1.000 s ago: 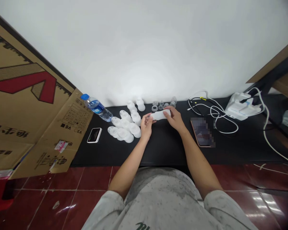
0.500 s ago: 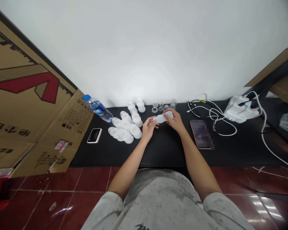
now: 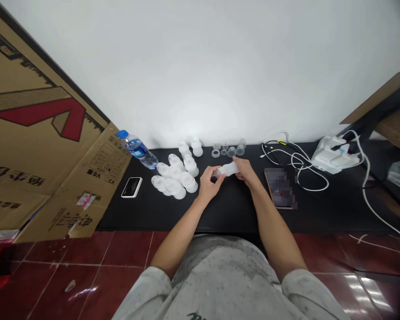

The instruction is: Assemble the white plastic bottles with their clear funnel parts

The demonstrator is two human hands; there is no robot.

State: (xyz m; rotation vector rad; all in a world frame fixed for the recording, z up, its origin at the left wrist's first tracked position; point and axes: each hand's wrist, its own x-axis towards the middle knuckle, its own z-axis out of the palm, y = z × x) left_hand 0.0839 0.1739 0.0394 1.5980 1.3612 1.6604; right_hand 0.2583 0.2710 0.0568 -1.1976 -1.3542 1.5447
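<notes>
Between my hands a small white baby bottle [image 3: 229, 169] lies on its side above the black table. My right hand [image 3: 246, 172] is wrapped round its base end. My left hand [image 3: 209, 182] closes its fingers and thumb on a clear cap [image 3: 216, 172] at the neck end; whether the cap is seated there I cannot tell. Left of my hands, several white bottles with tops [image 3: 175, 174] stand close together. Behind them are two more white bottles, one of them [image 3: 196, 147] near the wall. Just beyond my hands sit clear rings [image 3: 215, 153] and domed clear caps [image 3: 231, 151].
A water bottle [image 3: 138, 150] with a blue cap and a white phone [image 3: 132, 187] are at the left, beside a large cardboard box [image 3: 50, 173]. To the right lie a dark phone [image 3: 280, 189], tangled white cables [image 3: 300, 162] and a white power adapter [image 3: 333, 155].
My left hand has turned and now grips the neck end with a clear cap. My right hand has shifted slightly right and down, round the bottle's base.
</notes>
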